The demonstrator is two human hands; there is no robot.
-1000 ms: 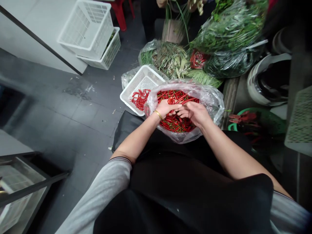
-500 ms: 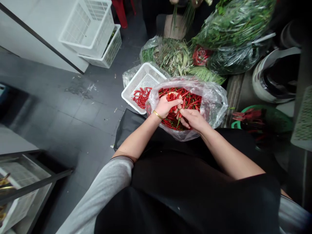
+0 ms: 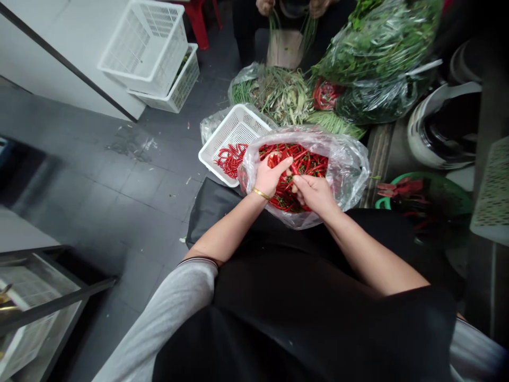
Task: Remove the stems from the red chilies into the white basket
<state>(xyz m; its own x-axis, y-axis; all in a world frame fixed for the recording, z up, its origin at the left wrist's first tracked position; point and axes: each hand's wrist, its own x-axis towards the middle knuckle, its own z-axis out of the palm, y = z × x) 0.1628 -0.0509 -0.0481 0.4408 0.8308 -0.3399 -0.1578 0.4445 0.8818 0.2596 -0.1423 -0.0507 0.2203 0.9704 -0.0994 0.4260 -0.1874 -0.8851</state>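
A clear plastic bag full of red chillies rests on my lap. Both hands are inside its mouth. My left hand, with a gold bangle on the wrist, is curled round a small bunch of red chillies. My right hand is closed just beside it, fingers pinched on chillies and touching the left hand's fingers. A white slotted basket holding some red chillies stands on the floor just left of the bag.
Bags of green herbs and long beans lie beyond the chilli bag. Another person's hands work at the top edge. Stacked white baskets stand far left, a green basket at right, a metal rack at lower left.
My left hand gathered a bunch of chillies and lifted it slightly. My right hand drew back toward me and closed against the left hand.
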